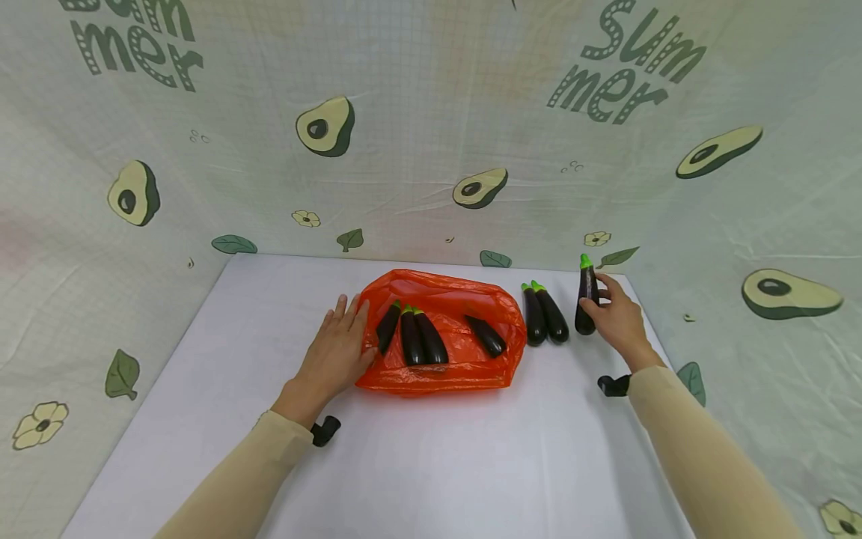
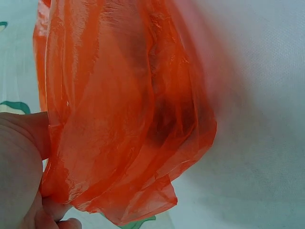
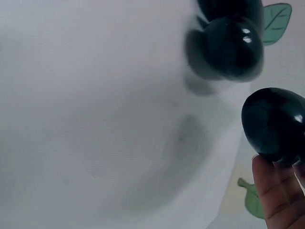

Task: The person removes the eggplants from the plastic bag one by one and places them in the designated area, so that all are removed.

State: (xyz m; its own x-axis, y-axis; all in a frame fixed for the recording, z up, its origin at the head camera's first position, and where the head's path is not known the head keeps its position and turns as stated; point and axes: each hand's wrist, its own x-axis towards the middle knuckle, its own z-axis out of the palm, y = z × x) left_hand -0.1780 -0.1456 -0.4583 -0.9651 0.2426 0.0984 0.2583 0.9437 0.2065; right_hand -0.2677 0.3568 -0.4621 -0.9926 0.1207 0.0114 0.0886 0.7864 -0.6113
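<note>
Avocado pictures dot the pale cloth (image 1: 404, 45) behind the white table (image 1: 431, 464). On the table sits a red plastic bag (image 1: 444, 379) with its mouth wide open. Four dark eggplants (image 1: 411, 338) are inside it: three close together on the left and one alone on the right. My left hand (image 1: 333, 348) touches the bag's left edge, fingers long and spread. Two more eggplants (image 1: 552, 314) lie just right of the bag. Past them, my right hand (image 1: 619, 318) holds another eggplant (image 1: 587, 280), green tip pointing away from me.
</note>
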